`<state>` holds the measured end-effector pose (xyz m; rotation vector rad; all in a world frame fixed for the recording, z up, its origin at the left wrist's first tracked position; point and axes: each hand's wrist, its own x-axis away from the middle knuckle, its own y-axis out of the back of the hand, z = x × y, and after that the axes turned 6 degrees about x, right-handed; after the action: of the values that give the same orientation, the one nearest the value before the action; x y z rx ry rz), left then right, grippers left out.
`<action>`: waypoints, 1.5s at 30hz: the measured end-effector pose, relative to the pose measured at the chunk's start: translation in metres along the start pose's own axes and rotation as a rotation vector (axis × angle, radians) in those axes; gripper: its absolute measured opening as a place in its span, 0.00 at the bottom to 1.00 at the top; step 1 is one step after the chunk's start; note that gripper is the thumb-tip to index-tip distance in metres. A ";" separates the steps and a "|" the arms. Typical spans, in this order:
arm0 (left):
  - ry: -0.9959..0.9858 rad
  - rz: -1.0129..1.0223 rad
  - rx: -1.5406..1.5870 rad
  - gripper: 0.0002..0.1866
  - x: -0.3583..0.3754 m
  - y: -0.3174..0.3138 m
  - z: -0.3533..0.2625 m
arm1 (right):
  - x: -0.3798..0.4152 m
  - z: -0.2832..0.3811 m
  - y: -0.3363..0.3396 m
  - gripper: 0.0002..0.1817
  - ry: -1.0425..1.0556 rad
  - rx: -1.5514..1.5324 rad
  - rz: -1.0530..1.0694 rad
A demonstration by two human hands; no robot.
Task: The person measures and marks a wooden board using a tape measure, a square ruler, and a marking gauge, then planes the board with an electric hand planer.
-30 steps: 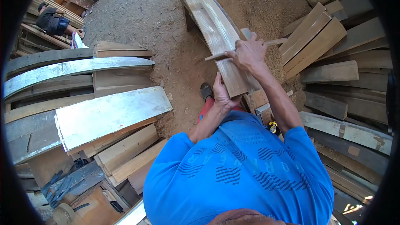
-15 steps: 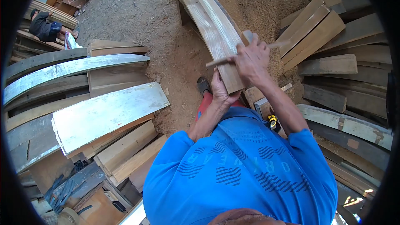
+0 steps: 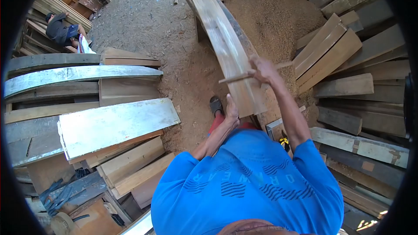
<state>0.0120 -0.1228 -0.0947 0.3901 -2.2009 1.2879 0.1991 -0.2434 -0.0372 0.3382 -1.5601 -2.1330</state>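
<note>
A long wooden plank [image 3: 224, 45] lies lengthwise on a narrow bench [image 3: 235, 26] in front of me, its near end close to my waist. My right hand [image 3: 262, 70] is closed around a thin wooden bar [image 3: 235, 78] that crosses the plank near this end and sticks out on both sides. Whether the bar belongs to a larger tool is hidden by my hand. Beside the plank's left edge, near the end, my left hand [image 3: 232, 109] rests with its fingers stretched forward, seemingly touching the wood.
Stacked boards [image 3: 126, 122] stand at left, with a whitish panel [image 3: 117, 124] on top. More planks [image 3: 331, 54] lean at right. Sawdust [image 3: 278, 13] covers the ground beyond the bench. A yellow-and-black object [image 3: 284, 142] is by my right hip. Another person [image 3: 63, 30] sits far left.
My right hand and the bar have come slightly toward me along the plank. My left hand has shifted from under the plank's end to its left side.
</note>
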 end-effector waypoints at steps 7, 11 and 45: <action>-0.307 -0.191 -0.905 0.35 -0.016 0.055 0.030 | 0.055 0.010 -0.040 0.18 -0.197 -0.103 -0.009; -0.283 -0.169 -0.986 0.38 0.014 0.050 0.040 | 0.094 -0.004 -0.053 0.13 -0.215 -0.114 0.011; -0.547 0.094 -1.888 0.63 -0.098 0.075 0.086 | 0.015 -0.098 -0.085 0.44 -0.346 -0.245 -0.039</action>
<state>0.0263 -0.1627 -0.2387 -0.1897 -2.7444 -1.2454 0.2121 -0.3120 -0.1478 -0.0893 -1.4487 -2.4804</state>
